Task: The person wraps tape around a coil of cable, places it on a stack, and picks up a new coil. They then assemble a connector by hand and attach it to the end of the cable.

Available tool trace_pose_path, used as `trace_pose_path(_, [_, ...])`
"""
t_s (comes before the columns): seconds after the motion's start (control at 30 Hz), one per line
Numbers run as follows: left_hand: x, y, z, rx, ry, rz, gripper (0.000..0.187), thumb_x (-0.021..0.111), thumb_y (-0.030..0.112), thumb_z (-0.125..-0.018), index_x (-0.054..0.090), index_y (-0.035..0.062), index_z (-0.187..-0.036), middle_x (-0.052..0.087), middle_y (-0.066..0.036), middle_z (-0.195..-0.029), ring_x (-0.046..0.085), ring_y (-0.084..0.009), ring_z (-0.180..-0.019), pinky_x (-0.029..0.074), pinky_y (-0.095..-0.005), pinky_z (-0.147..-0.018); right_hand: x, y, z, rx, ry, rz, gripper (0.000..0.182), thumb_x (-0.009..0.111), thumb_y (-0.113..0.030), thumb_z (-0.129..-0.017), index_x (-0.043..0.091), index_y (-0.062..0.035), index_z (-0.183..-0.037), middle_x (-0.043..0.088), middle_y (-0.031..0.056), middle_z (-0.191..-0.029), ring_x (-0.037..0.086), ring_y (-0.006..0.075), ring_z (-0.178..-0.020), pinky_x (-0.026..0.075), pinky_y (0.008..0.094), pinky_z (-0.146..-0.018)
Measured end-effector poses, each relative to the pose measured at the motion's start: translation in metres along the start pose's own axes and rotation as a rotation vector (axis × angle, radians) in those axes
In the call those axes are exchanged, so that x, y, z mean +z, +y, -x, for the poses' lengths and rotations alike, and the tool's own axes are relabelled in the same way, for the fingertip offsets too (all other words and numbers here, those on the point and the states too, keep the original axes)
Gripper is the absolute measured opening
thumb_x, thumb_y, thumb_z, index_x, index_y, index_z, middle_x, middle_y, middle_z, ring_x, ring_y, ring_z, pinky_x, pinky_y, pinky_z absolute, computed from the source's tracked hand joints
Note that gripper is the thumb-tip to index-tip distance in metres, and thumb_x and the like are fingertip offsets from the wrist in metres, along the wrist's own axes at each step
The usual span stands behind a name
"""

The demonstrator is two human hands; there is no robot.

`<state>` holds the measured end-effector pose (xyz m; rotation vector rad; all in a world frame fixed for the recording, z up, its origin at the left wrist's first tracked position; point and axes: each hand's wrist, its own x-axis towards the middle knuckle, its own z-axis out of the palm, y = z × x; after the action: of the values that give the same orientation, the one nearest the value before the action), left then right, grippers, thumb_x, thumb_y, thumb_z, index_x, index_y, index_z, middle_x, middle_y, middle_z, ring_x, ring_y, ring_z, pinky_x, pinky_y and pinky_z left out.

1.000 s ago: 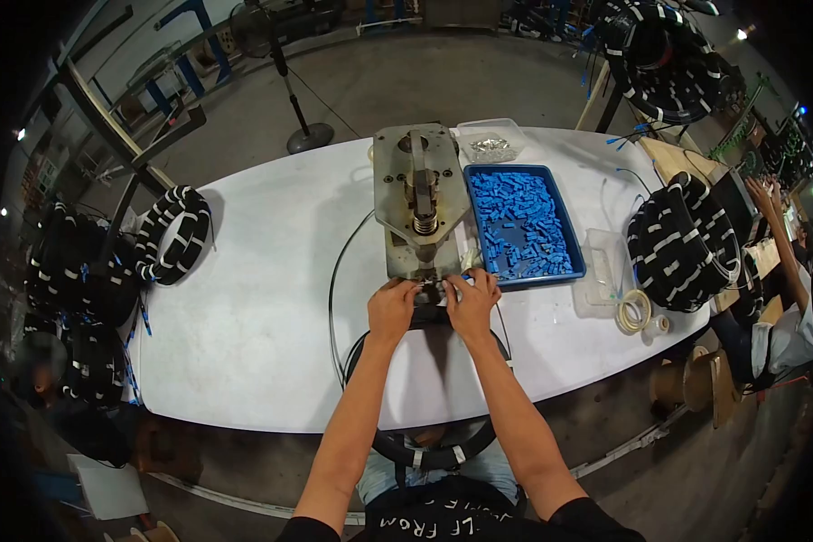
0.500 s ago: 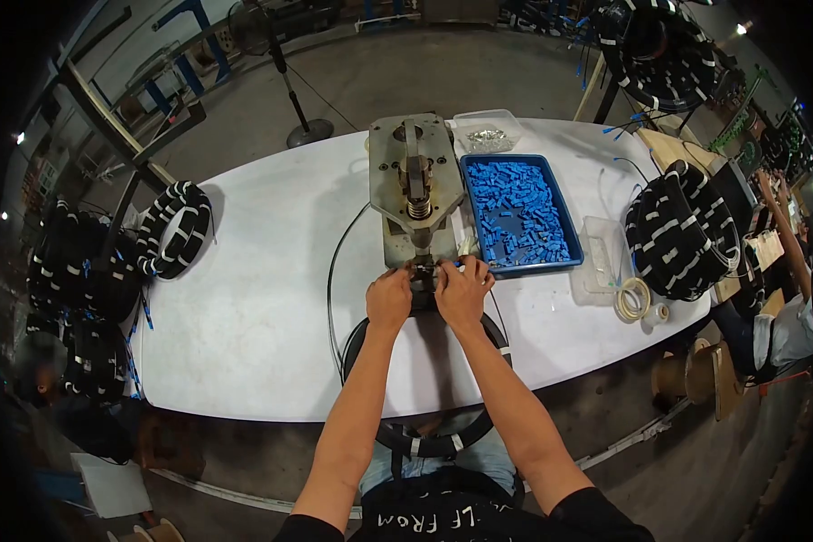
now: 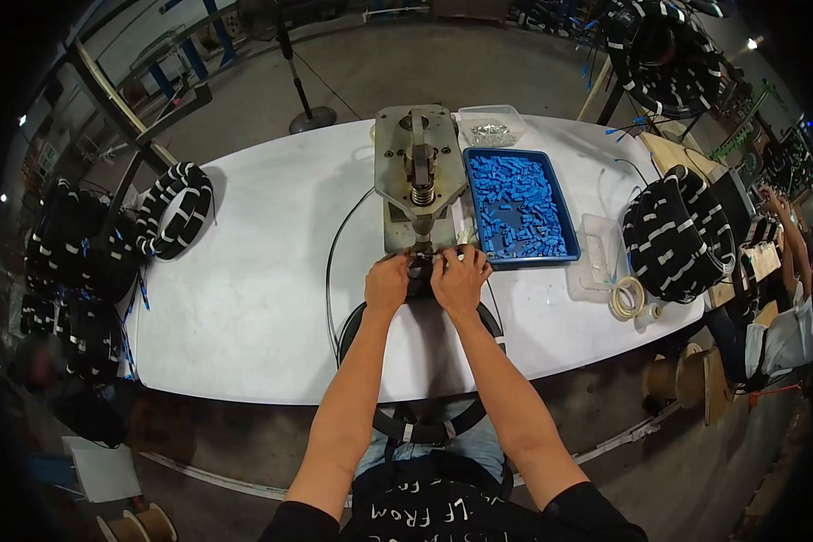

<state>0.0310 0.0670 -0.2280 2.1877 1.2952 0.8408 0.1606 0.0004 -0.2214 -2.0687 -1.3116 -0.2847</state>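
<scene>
A metal hand press (image 3: pixel 417 181) stands on the white table in front of me. My left hand (image 3: pixel 387 282) is closed at the left of its lower die, fingertips pinched on something small that I cannot make out. At the die's right side my right hand (image 3: pixel 459 278) is closed too, with a thin black cable (image 3: pixel 494 303) running up to its fingers. Both hands' fingertips hide what lies at the die. A coil of black cable (image 3: pixel 425 432) with white tape bands hangs over the table's front edge between my forearms, and another strand (image 3: pixel 334 253) arcs left of the press.
Right of the press sits a blue tray (image 3: pixel 574 237) of small blue connectors. Behind it is a clear box (image 3: pixel 513 122) of metal parts. Tape rolls (image 3: pixel 627 299) and a taped cable coil (image 3: pixel 677 235) lie farther right, another coil (image 3: pixel 174 210) at left. A person (image 3: pixel 790 316) is at far right.
The view has shifted slightly, so the table sits a little higher. Both hands stay at the press die; the right hand's fingers have shifted slightly, and the blue piece by them no longer shows.
</scene>
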Motion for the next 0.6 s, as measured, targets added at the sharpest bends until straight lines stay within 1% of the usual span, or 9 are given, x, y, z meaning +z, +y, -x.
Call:
trace_pose_path(0.07, [-0.0035,0.0049,-0.0003,0.003,0.020,0.017,0.014,0.056,0.011,-0.087,0.068,0.0077,-0.092,0.067,-0.016,-0.085,0.063,-0.0402,-0.079,0.051,-0.0497,-0.070,0.0014,0.0007,-0.0021,0.042,-0.005,-0.014,0.016,0.060,-0.024,-0.086,0.068,-0.0122,-0.092,0.056,0.0128,-0.107,0.046,0.0335,-0.111,0.033,0.0551,-0.094])
trace_pose_path(0.27, [-0.0014,0.0022,-0.0014,0.003,0.018,-0.014,0.013,0.057,0.011,-0.086,0.068,0.0077,-0.092,0.067,-0.016,-0.087,0.064,-0.0406,-0.080,0.051,-0.0499,-0.070,0.0023,0.0004,-0.0027,0.048,-0.038,0.027,0.020,0.058,-0.026,-0.088,0.069,-0.0103,-0.093,0.056,0.0133,-0.107,0.046,0.0333,-0.110,0.033,0.0547,-0.094])
trace_pose_path(0.37, [0.0011,0.0008,-0.0007,0.021,0.049,-0.002,0.012,0.057,0.011,-0.086,0.067,0.0074,-0.091,0.067,-0.017,-0.087,0.063,-0.0411,-0.079,0.051,-0.0503,-0.070,0.0011,-0.0004,-0.0027,0.041,-0.022,0.029,0.021,0.057,-0.027,-0.088,0.069,-0.0099,-0.093,0.056,0.0133,-0.107,0.046,0.0332,-0.110,0.033,0.0542,-0.095])
trace_pose_path(0.6, [-0.0057,0.0076,0.0007,0.006,0.037,0.008,0.012,0.057,0.013,-0.087,0.067,0.0063,-0.090,0.067,-0.017,-0.085,0.063,-0.0410,-0.079,0.051,-0.0500,-0.070,0.0034,-0.0003,-0.0033,0.056,-0.042,0.023,0.023,0.056,-0.027,-0.089,0.070,-0.0101,-0.095,0.056,0.0137,-0.109,0.046,0.0333,-0.111,0.033,0.0545,-0.095])
